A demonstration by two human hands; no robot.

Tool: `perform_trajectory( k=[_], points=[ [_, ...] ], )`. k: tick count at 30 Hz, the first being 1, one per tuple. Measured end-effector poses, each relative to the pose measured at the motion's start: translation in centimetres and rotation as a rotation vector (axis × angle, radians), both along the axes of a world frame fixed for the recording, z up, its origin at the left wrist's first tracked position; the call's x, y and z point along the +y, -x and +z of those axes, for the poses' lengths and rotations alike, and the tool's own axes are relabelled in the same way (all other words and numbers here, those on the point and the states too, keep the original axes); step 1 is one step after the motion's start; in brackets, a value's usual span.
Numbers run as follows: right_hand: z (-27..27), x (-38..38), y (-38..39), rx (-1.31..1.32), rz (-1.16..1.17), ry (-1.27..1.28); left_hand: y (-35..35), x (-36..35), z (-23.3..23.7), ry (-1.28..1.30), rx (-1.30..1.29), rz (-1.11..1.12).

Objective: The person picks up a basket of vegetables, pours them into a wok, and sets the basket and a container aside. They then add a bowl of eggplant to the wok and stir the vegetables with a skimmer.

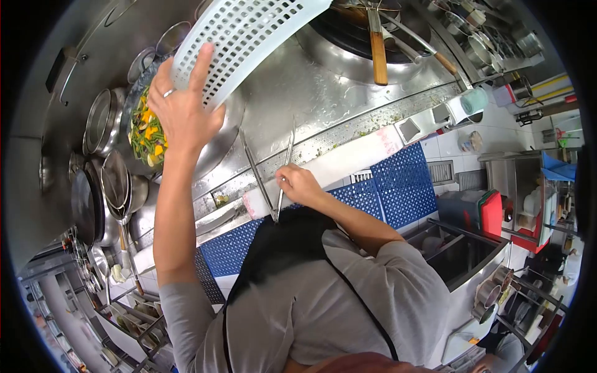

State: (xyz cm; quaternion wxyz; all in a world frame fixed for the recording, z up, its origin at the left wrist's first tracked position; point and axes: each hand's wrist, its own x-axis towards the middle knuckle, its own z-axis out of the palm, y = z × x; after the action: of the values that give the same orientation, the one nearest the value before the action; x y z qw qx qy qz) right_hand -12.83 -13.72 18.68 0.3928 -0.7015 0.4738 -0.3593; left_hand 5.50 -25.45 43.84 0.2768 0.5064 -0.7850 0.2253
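A white perforated plastic basket is tilted at the upper left, its near end gripped by my left hand, with the fingers spread over its holes. Beside that hand, partly behind it, a bowl contains cut green, orange and yellow vegetables. Close to my body, my right hand is closed round one arm of long metal tongs. The tongs' two arms stand apart and point toward the steel counter.
The wet steel counter carries a large wok with wooden-handled tools. Strainers and pans hang at the left. Blue perforated mats lie below the counter's front edge. A red-lidded bin stands at the right.
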Motion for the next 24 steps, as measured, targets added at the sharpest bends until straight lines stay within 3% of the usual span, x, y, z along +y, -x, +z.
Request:
perform_trajectory(
  k=[5, 6, 9, 13, 15, 17, 19, 20, 22, 23, 24],
  points=[
    [0.8, -6.2, 3.7, -0.121, -0.138, -0.193, -1.0, -0.7, 0.9, 0.005, 0.275, -0.037],
    [-1.3, -8.4, 4.2, -0.192, -0.225, -0.177, -1.4, -0.9, 1.1, 0.005, 0.341, -0.035],
    [0.5, -16.7, 5.8, -0.474, -0.418, -0.028, -2.6, -0.9, 1.1, -0.001, 0.483, -0.022],
    [12.1, -24.6, 6.2, -1.135, -0.560, -0.164, -0.8, 0.1, -1.4, 0.092, 0.354, 0.032],
    [14.3, -29.5, 5.3, -1.261, -0.581, -0.224, 1.1, 1.2, -3.4, 0.076, 0.197, 0.057],
    [14.4, -33.5, 6.0, -1.440, -0.278, -0.294, 2.1, 2.1, -4.5, -0.071, 0.078, -0.002],
    [14.6, -35.6, 7.5, -1.526, 0.119, -0.332, 1.7, 1.7, -4.8, 0.041, 0.126, 0.033],
    [16.5, -34.4, 7.8, -1.556, 0.072, -0.211, 1.4, 1.3, -4.6, 0.074, 0.155, 0.050],
    [17.7, -33.3, 8.4, -1.366, 0.092, -0.242, 1.9, 1.5, -4.3, 0.056, 0.022, 0.004],
    [17.8, -32.9, 9.3, -1.145, 0.103, -0.379, 1.7, 1.4, -4.1, 0.049, -0.050, -0.028],
    [19.0, -31.8, 9.9, -1.148, 0.064, -0.441, 1.0, 0.9, -3.8, 0.050, 0.008, -0.032]
  ],
)
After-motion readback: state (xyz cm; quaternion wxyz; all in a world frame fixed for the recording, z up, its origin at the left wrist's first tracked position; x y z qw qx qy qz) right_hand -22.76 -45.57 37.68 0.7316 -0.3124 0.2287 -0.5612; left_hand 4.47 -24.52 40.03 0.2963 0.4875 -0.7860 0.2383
